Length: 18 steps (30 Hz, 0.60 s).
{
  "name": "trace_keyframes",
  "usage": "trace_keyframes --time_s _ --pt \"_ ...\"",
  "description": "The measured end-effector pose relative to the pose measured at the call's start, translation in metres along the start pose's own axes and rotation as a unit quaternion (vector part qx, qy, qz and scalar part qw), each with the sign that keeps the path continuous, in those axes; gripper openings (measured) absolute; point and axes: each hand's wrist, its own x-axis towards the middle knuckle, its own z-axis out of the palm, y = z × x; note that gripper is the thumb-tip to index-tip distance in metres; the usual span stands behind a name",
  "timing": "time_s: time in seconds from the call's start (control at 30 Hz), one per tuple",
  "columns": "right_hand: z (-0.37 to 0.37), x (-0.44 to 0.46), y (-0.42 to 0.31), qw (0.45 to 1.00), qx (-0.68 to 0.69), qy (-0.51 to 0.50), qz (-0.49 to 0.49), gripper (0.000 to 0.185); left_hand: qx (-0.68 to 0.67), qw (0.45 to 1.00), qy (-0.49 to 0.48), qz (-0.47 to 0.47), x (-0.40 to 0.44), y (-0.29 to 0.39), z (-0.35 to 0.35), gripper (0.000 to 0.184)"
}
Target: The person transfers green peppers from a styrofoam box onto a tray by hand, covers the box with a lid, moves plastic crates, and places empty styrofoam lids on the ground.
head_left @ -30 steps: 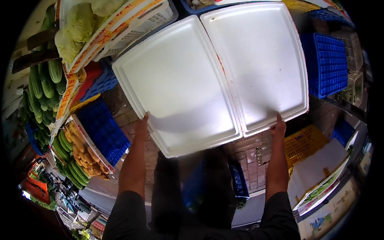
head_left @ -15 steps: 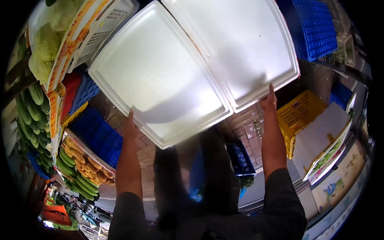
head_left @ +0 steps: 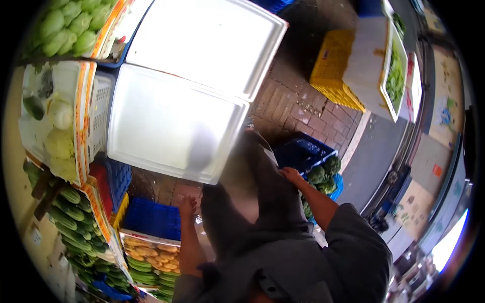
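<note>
Two white foam panels with raised rims, like box lids, lie edge to edge: the near panel point(head_left: 172, 123) and the far panel point(head_left: 207, 43). My left hand point(head_left: 188, 206) is below the near panel's front edge, apart from it, with its fingers loosely bent and nothing seen in them. My right hand point(head_left: 291, 175) is beside my right thigh, fingers stretched out and holding nothing; whether it touches the trousers I cannot tell. Close by the right hand is a dark blue crate point(head_left: 303, 151), with dark green round vegetables point(head_left: 323, 177) next to it.
On the left stand boxes of pale green squash point(head_left: 76, 25), cabbage point(head_left: 60, 144) and cucumbers point(head_left: 70, 212). A blue crate point(head_left: 151, 217) and trays of ginger-like roots point(head_left: 156, 255) are lower left. A yellow crate point(head_left: 331, 65) stands at right on the brick paving point(head_left: 298, 108).
Both hands have let go of the white foam panels and dropped back toward my body. The panels now appear farther left, beside the boxes. My view has turned.
</note>
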Motion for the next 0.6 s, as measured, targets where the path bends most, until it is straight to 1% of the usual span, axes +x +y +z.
trace_keyframes --time_s 0.03,0.07,0.1,0.13,0.17,0.2,0.23,0.27,0.3,0.33,0.37,0.43,0.47,0.53,0.57,0.6 --pt "0.026 -0.025 0.009 0.999 0.015 -0.017 0.03 0.055 0.031 0.999 -0.027 0.008 0.002 0.006 -0.008 0.043" --pt "0.048 -0.046 0.013 0.997 0.071 -0.012 0.021 0.053 0.066 0.996 -0.055 0.013 0.001 0.011 -0.015 0.042" --pt "0.067 -0.068 0.016 0.992 0.124 -0.01 0.017 0.051 0.175 0.964 -0.05 0.196 -0.003 0.013 -0.029 0.039" --pt "0.088 -0.094 0.021 0.984 0.178 -0.006 0.016 0.05 0.27 0.887 -0.055 0.372 -0.003 0.018 -0.046 0.036" --pt "0.109 -0.113 0.025 0.958 0.272 -0.015 0.087 0.048 0.232 0.894 -0.069 0.377 -0.006 0.034 -0.053 0.033" --pt "0.128 -0.125 0.022 0.919 0.364 -0.027 0.151 0.046 0.195 0.9 -0.084 0.381 -0.01 0.049 -0.059 0.031" --pt "0.137 -0.146 0.006 0.916 0.375 -0.008 0.143 0.042 0.041 0.977 -0.082 0.192 -0.028 0.067 -0.068 0.029" --pt "0.137 -0.167 -0.008 0.915 0.381 0.008 0.129 0.039 0.07 0.975 -0.081 0.197 -0.041 0.076 -0.084 0.033" --pt "0.158 -0.162 0.01 0.959 0.277 0.03 0.049 0.038 0.091 0.971 -0.08 0.206 -0.051 0.084 -0.098 0.038" --pt "0.198 -0.141 0.042 0.984 0.167 0.051 -0.03 0.037 0.112 0.967 -0.077 0.216 -0.061 0.088 -0.105 0.044" --pt "0.227 -0.137 0.062 0.991 0.052 0.069 -0.104 0.036 0.147 0.965 -0.061 0.21 -0.074 0.088 -0.106 0.043" --pt "0.204 -0.173 0.043 0.998 0.027 0.021 -0.044 0.034 0.213 0.956 -0.025 0.2 -0.101 0.076 -0.097 0.041" --pt "0.19 -0.188 0.036 1.0 0.012 -0.003 -0.015 0.033 0.212 0.957 -0.039 0.194 -0.111 0.065 -0.089 0.035" --pt "0.199 -0.203 0.063 0.995 -0.013 0.065 -0.069 0.032 0.209 0.959 -0.065 0.182 -0.123 0.038 -0.072 0.022" --pt "0.206 -0.21 0.075 0.99 -0.024 0.099 -0.093 0.032 0.204 0.96 -0.092 0.169 -0.122 0.025 -0.063 0.021" --pt "0.206 -0.222 0.079 0.994 0.019 0.091 -0.055 0.033 0.199 0.961 -0.117 0.154 -0.121 0.011 -0.055 0.019"
